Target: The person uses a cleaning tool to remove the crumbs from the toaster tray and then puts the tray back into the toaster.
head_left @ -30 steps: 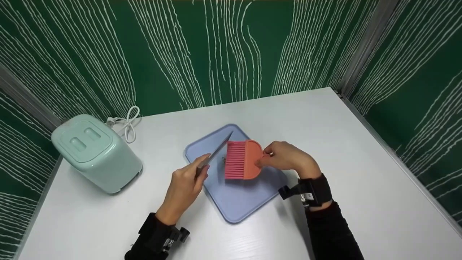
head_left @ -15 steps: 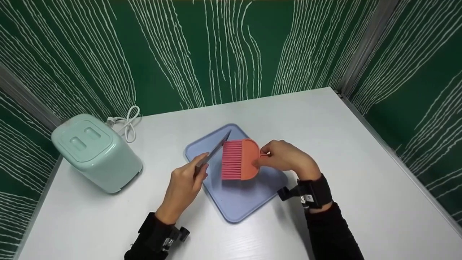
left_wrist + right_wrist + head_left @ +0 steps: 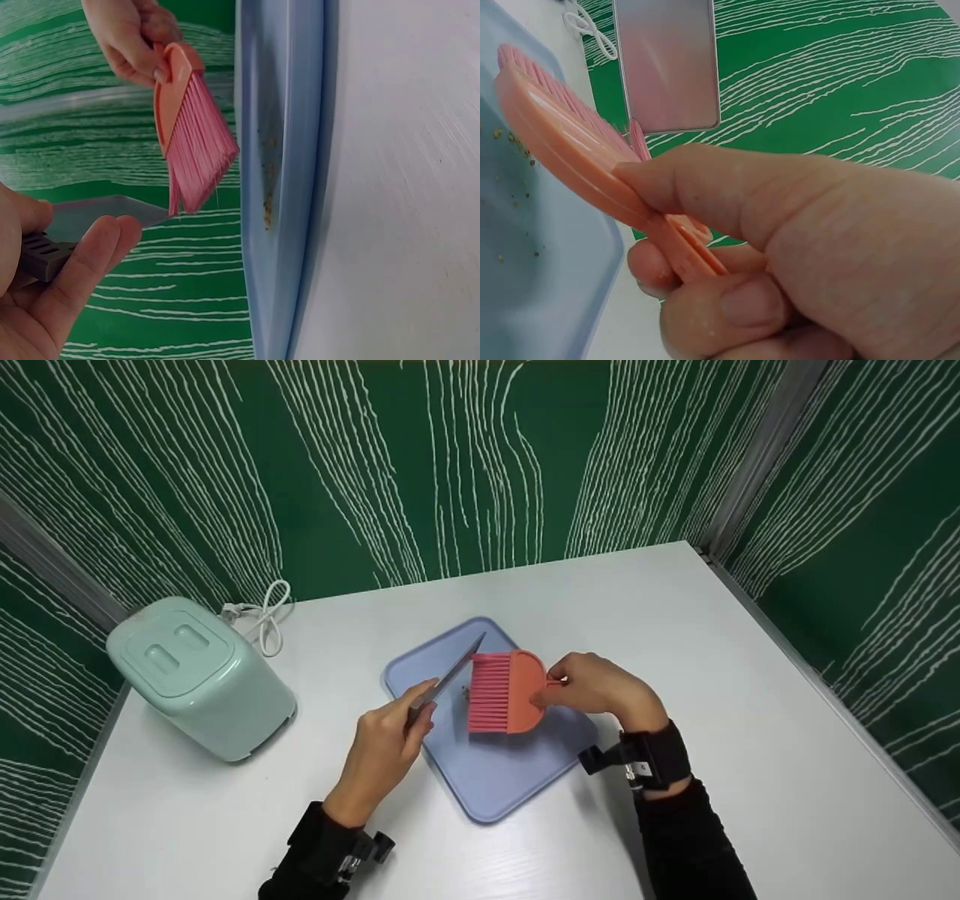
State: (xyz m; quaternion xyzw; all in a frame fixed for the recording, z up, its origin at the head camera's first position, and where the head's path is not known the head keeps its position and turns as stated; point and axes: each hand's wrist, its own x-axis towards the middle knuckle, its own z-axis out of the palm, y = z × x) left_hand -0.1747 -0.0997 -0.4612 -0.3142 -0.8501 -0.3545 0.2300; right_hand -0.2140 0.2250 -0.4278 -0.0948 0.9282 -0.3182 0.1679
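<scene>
My left hand (image 3: 386, 742) grips the dark slotted handle of a tool with a flat, rectangular metal blade (image 3: 667, 67). The head view shows that blade nearly edge-on, slanting over the tray. An orange hand brush (image 3: 523, 694) with pink bristles is held by its handle in my right hand (image 3: 596, 686), the thumb lying along its head. A tuft at the bristles' far end touches the blade. Both tools are raised above a light blue tray (image 3: 487, 795). Small brown and yellowish crumbs (image 3: 268, 214) lie on the tray, partly hidden by the brush in the head view.
A mint-green toaster-like appliance (image 3: 202, 682) stands at the left of the white table (image 3: 720, 675), its white cord (image 3: 268, 619) coiled behind it. Green panels with white wavy lines (image 3: 480, 472) border the table at the back and sides.
The brush and the blade shifted slightly left between the first two head frames, then came back right, so they are almost where they were a second ago. The tray stays put.
</scene>
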